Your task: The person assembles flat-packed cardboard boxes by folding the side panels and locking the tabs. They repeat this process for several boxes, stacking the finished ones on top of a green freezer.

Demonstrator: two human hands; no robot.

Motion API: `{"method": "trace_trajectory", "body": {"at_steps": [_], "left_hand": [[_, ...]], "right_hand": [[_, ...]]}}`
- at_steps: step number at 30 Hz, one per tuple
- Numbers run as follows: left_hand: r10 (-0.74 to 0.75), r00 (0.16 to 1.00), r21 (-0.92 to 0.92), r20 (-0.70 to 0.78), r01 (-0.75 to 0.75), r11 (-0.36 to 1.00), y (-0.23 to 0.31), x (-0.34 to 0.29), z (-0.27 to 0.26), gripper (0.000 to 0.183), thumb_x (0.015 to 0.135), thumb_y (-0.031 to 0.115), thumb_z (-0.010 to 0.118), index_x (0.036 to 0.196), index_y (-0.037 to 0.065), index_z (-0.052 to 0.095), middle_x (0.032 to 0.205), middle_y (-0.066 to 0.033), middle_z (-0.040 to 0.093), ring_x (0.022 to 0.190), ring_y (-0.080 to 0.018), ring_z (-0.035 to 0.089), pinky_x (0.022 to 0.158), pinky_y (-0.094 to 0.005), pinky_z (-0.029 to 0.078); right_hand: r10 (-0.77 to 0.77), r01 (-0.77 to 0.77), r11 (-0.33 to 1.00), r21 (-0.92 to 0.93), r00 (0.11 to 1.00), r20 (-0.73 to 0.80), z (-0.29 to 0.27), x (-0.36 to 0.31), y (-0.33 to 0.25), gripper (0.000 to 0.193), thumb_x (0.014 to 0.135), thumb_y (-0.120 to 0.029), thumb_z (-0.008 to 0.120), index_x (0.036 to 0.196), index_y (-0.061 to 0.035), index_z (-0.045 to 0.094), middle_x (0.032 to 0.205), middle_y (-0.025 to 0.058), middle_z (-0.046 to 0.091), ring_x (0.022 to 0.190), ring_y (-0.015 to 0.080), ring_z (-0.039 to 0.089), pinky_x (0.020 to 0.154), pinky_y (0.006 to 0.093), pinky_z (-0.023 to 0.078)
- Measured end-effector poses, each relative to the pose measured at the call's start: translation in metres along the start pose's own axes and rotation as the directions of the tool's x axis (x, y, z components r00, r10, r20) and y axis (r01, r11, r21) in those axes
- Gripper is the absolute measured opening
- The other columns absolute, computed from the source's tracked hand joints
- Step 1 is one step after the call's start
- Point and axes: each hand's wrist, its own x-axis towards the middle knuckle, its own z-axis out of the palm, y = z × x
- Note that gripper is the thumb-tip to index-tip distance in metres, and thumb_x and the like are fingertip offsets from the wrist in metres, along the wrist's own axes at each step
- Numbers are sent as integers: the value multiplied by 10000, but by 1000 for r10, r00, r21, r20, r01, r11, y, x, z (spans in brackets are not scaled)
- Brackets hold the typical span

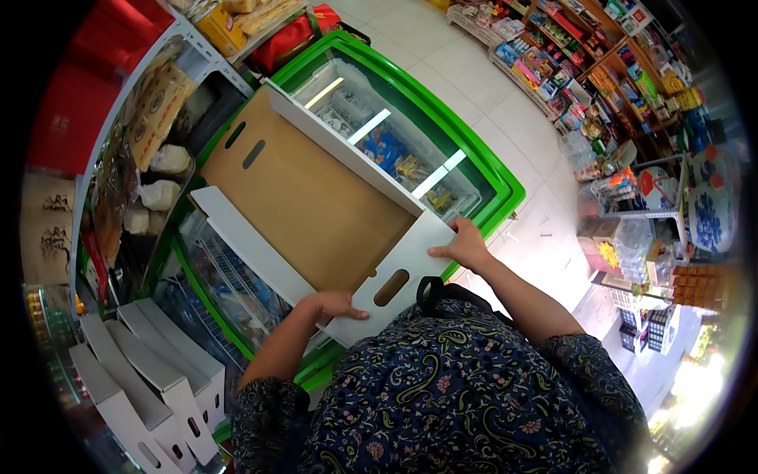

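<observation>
A long cardboard box point(316, 197), brown inside and white on its walls, lies open across a glass-topped chest freezer point(482, 170) with a green frame. Its far end has a pair of oval slots, and the white near end panel has one more. My left hand point(339, 306) grips the near left corner, thumb on the white panel. At the near right corner, my right hand point(466, 246) holds the same panel with its thumb over the face; most of its fingers are hidden behind the edge. Nothing lies inside the box.
Several white cardboard boxes point(154, 379) with slots stand at the lower left. A shelf with wrapped goods point(170, 158) rises on the left. Tiled floor point(505, 103) runs beyond the freezer, towards packed store shelves point(608, 71) at the far right.
</observation>
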Motion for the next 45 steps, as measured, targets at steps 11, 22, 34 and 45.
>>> {"method": "trace_trajectory", "body": {"at_steps": [11,22,34,45], "left_hand": [[-199,926,-245,322,285,927,-57,79,-52,529,816,178,776,1253,-22,553,1154,-161,659,1037,-272,643,968,-417,488],[414,809,133,-418,-396,909,47,72,30,245,938,281,616,989,42,601,650,-26,611,596,-104,588,554,-262,485],[459,783,-61,-420,-529,847,15,109,21,298,938,358,628,951,62,607,674,-29,612,570,-109,583,498,-270,473],[489,749,228,-447,-433,872,84,92,18,581,679,456,813,1046,32,660,964,-83,666,846,-181,611,750,-349,489]], "right_hand": [[-131,128,989,-74,991,-32,9,7,8,668,533,-429,883,959,10,616,1013,200,627,963,338,616,829,416,508],[-61,62,995,-73,998,16,0,3,4,698,549,-446,874,993,28,619,1077,216,620,1036,351,597,877,422,496],[-77,80,992,-95,996,41,5,15,10,814,538,-495,867,1072,59,601,1084,236,621,1038,366,599,906,420,482],[-113,121,985,-121,991,66,9,15,12,829,568,-489,863,1097,75,564,1100,259,605,1052,376,592,906,432,475]]}}
